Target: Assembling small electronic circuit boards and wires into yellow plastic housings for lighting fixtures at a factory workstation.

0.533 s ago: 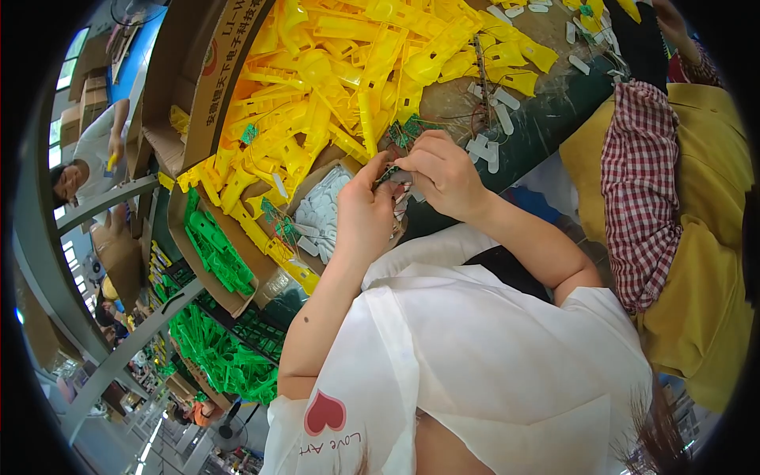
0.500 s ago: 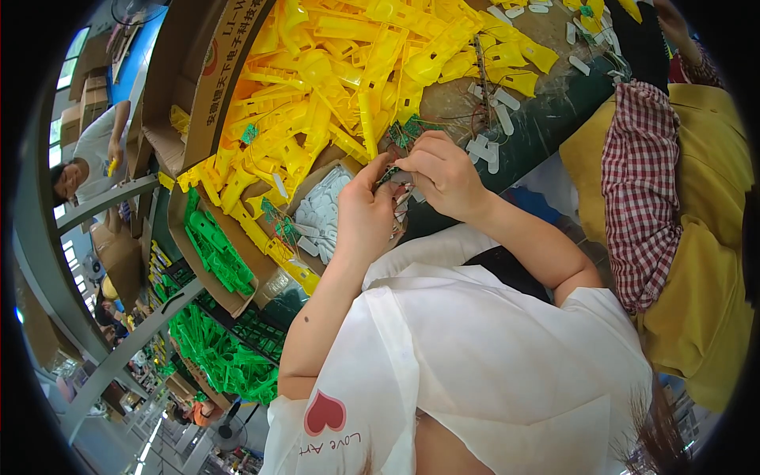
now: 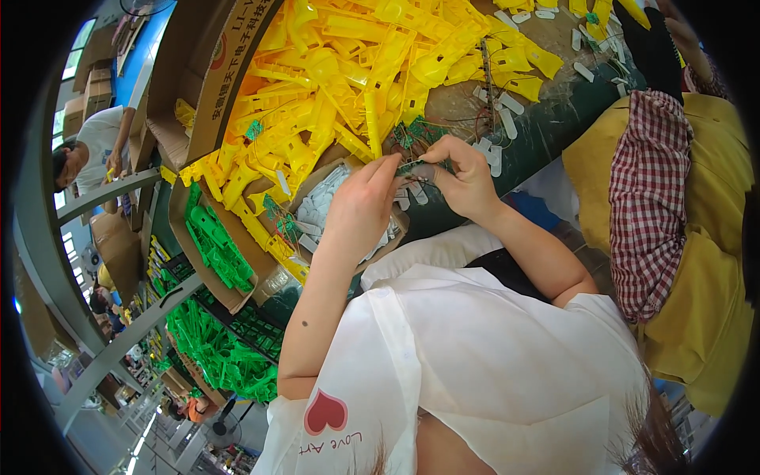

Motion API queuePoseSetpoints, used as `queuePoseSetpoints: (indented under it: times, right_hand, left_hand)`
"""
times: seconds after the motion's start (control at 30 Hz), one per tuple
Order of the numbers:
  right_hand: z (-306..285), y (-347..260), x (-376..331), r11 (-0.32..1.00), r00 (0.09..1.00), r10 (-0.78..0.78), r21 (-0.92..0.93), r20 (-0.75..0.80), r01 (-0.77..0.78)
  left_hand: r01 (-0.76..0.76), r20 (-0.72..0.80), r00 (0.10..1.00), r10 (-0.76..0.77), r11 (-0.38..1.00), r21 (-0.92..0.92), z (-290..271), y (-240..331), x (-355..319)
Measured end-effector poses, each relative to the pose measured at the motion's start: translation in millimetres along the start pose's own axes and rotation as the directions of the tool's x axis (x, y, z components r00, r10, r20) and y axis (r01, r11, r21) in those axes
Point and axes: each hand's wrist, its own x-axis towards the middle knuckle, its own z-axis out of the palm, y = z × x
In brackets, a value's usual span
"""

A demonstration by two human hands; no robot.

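The left hand (image 3: 362, 199) had been rotated back-upward. A small part (image 3: 411, 165), indistinct, was pinched between it and the right hand (image 3: 465, 180), apparently being repositioned.

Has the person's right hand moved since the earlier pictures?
Yes: the right hand has shifted slightly rightward, closer to the loose white pieces beside it.

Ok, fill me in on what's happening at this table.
The right hand pinches a small part, too small to identify, with the left hand close beside it; whether the left holds it too is hard to tell. Just beyond the fingers lie green circuit boards with thin wires, beside a big heap of yellow plastic parts. White pieces fill a box near the left wrist, and more lie loose to the right.
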Motion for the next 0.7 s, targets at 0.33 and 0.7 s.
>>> queuePoseSetpoints:
  times: [0.33,0.7]
  right_hand:
    - [12.3,0.9,-0.8,0.930,0.983,-0.183,-0.330,-0.032,0.162]
    - [21.0,-4.9,2.6,0.947,0.988,-0.127,-0.287,0.086,0.147]
  left_hand:
    - [0.410,-0.021,0.902,-0.431,0.872,-0.267,21.8,1.5,-8.6]
    - [0.483,0.019,0.844,-0.536,0.744,-0.462,34.5,-14.4,-18.1]
